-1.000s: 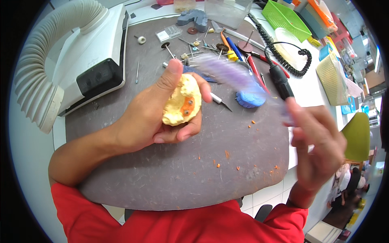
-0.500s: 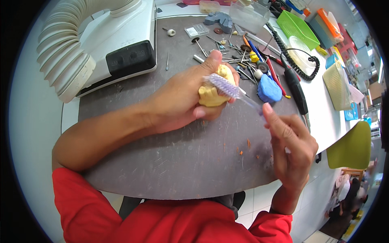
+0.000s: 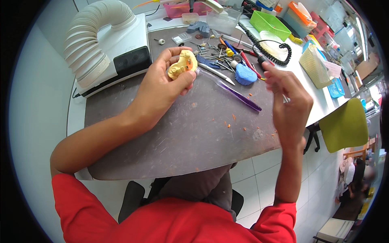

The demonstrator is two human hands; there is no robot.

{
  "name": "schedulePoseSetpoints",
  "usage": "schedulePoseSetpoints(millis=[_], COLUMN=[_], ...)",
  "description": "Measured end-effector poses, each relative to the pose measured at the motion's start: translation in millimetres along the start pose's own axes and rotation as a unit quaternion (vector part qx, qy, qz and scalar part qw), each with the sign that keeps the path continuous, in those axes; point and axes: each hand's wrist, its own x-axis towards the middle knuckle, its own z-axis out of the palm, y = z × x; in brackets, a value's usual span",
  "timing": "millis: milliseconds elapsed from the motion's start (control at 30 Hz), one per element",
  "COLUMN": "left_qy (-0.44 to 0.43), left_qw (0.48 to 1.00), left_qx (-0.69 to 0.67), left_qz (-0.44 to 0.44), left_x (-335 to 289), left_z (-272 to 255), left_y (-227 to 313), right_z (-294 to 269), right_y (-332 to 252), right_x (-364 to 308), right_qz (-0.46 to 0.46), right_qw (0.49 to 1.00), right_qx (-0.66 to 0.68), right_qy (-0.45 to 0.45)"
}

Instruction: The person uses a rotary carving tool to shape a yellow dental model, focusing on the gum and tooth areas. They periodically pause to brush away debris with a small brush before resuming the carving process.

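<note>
My left hand (image 3: 162, 81) is closed around a yellow plaster dental cast (image 3: 176, 70), which has an orange patch on its inner side. The thumb lies across the cast's near edge. On the bench to the right of that hand lies a toothbrush (image 3: 239, 95) with a clear purple handle; its head end is near the left fingers. My right hand (image 3: 293, 97), slightly blurred, has its fingers curled round a black rotary handpiece (image 3: 264, 61) with a coiled cord. Most of the handpiece is covered by the hand.
Several burs and hand tools (image 3: 219, 52) lie scattered beyond the cast. Beside them sits a blue lump (image 3: 245, 75). A white extraction unit with a ribbed hose (image 3: 87, 56) stands at left, a green basket (image 3: 269, 25) at back right. Orange shavings (image 3: 229, 125) dot the grey bench mat (image 3: 170, 150).
The toothbrush has left my right hand and lies on the bench. That hand has moved up to the handpiece. My left hand has shifted left and turned the cast.
</note>
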Motion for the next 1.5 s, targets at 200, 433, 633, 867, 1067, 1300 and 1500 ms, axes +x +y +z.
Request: schedulePoseSetpoints(millis=[200,433,633,867,1067,1300,1500], left_qy=[-0.074,-0.082,-0.083,-0.095,-0.103,-0.110,-0.082], left_qw=[0.996,0.995,0.995,0.989,0.987,0.982,0.990], left_qx=[0.037,-0.045,-0.048,-0.114,-0.127,-0.147,-0.115], left_qz=[-0.028,-0.030,-0.018,-0.016,-0.014,-0.034,-0.030], left_x=[-11,-10,-9,-6,-5,-6,-4], left_z=[8,3,-1,-3,-2,-1,0], left_y=[5,-7,-5,-6,-12,-8,-8], right_z=[5,12,15,24,37,42,41], right_y=[25,30,21,3,2,5,19], right_x=[17,25,43,47,33,27,30], right_qz=[-0.031,-0.093,-0.091,0.120,0.175,0.170,0.038], right_qw=[0.997,0.966,0.957,0.930,0.850,0.811,0.968], right_qx=[-0.057,-0.081,-0.096,0.307,0.462,0.503,0.185], right_qy=[-0.047,-0.229,-0.258,-0.165,-0.185,-0.247,-0.167])
